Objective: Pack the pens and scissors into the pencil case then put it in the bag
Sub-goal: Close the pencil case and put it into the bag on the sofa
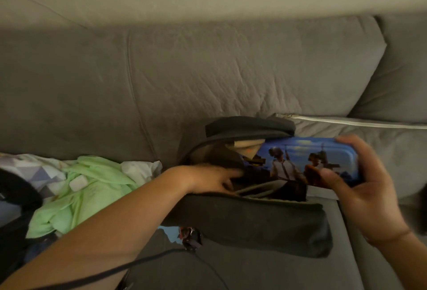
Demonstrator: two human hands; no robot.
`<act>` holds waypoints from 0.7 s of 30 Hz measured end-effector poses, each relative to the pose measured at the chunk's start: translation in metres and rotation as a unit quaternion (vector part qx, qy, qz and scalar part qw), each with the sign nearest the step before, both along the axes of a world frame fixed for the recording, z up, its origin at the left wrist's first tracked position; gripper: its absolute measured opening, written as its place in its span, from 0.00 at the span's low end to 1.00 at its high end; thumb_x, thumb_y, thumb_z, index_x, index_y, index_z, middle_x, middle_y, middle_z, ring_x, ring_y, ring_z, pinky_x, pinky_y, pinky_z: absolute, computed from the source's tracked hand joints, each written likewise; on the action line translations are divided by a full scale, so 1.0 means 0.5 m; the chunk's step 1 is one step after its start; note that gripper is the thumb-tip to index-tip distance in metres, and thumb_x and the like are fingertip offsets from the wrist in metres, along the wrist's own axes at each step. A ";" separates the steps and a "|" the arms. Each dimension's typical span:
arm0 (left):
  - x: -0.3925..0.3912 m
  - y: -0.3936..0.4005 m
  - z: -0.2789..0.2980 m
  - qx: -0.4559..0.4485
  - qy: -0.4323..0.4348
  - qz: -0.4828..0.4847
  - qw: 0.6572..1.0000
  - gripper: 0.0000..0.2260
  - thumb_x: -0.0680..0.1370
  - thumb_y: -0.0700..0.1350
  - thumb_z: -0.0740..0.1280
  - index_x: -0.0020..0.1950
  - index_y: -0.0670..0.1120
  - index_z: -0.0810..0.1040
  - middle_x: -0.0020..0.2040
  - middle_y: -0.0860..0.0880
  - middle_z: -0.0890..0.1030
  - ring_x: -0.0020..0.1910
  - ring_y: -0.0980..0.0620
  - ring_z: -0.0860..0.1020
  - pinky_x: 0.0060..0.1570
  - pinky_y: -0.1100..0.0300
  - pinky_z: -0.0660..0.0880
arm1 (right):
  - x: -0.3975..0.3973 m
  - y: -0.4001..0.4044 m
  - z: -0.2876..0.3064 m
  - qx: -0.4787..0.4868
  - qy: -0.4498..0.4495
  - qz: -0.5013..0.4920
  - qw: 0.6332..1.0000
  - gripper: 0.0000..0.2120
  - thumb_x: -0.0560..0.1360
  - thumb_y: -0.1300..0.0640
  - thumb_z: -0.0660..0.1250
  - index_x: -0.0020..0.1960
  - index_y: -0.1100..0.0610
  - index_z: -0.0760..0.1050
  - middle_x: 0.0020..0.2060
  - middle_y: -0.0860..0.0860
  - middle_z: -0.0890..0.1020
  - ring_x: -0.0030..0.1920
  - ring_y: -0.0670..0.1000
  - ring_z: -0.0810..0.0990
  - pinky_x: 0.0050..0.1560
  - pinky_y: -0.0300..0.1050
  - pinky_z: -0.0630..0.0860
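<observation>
Two bare hands at a dark bag (pixel 249 225) on a grey sofa (pixel 184 77). Right hand (pixel 360 188) grips the right end of the pencil case (pixel 307 162), thumb on the printed face, fingers curled over the far edge. Case is blue, printed with game-style figures, lying roughly level, long side left-right. Its left end is inside the bag's open mouth; the right half sticks out over the seat cushion. Lid looks closed; pens and scissors not visible.

Left hand (pixel 215 177) reaches into the bag's mouth from the left, forearm crossing the frame diagonally. Fingers lie against the inner edge of the opening, next to the case's left end. Fingertips are motion-blurred and partly hidden by the bag, so cannot tell if it pinches the fabric or just presses on it.

Bag's top flap (pixel 249 125) stands up behind the case, something tan showing under it. A small charm (pixel 190 238) sits at the near left corner, thin black strap (pixel 111 273) running toward the camera over the arm.

Left of the bag: crumpled light-green cloth (pixel 92 185) on the seat, white patterned fabric (pixel 30 169) behind it. White zipper (pixel 355 122) along a cushion edge at right.
</observation>
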State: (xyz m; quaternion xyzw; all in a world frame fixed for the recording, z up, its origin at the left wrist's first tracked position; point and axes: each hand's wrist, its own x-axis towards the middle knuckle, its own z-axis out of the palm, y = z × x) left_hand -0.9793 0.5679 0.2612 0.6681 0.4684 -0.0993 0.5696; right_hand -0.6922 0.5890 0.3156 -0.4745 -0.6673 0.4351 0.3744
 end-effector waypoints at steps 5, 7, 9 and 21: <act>0.066 -0.030 -0.031 0.134 0.177 -0.192 0.956 0.12 0.80 0.49 0.59 0.62 0.50 0.73 0.57 0.44 0.78 0.54 0.44 0.77 0.52 0.50 0.75 | -0.066 0.011 -0.020 0.135 -0.202 0.172 0.955 0.24 0.73 0.50 0.65 0.68 0.45 0.66 0.54 0.49 0.78 0.49 0.49 0.81 0.46 0.45 0.81; 0.081 -0.030 -0.036 0.129 0.198 -0.167 0.957 0.13 0.80 0.47 0.58 0.60 0.44 0.75 0.56 0.42 0.78 0.52 0.43 0.77 0.51 0.51 0.74 | -0.094 0.018 -0.029 0.177 -0.284 0.211 0.918 0.24 0.73 0.49 0.63 0.68 0.46 0.66 0.50 0.52 0.78 0.43 0.52 0.81 0.40 0.48 0.81; 0.081 -0.021 -0.031 0.123 0.182 -0.105 0.970 0.13 0.81 0.45 0.56 0.59 0.43 0.76 0.56 0.42 0.78 0.52 0.43 0.77 0.49 0.53 0.71 | -0.116 0.025 -0.049 0.206 -0.352 0.251 0.878 0.24 0.73 0.51 0.64 0.68 0.46 0.65 0.47 0.53 0.79 0.40 0.55 0.81 0.36 0.48 0.80; 0.064 -0.052 -0.026 0.176 0.156 -0.122 0.964 0.12 0.81 0.48 0.59 0.61 0.46 0.75 0.56 0.43 0.78 0.53 0.44 0.77 0.46 0.56 0.68 | -0.204 0.035 -0.265 -0.034 -0.473 0.332 0.815 0.27 0.72 0.33 0.59 0.66 0.44 0.71 0.64 0.50 0.75 0.60 0.52 0.73 0.62 0.46 0.67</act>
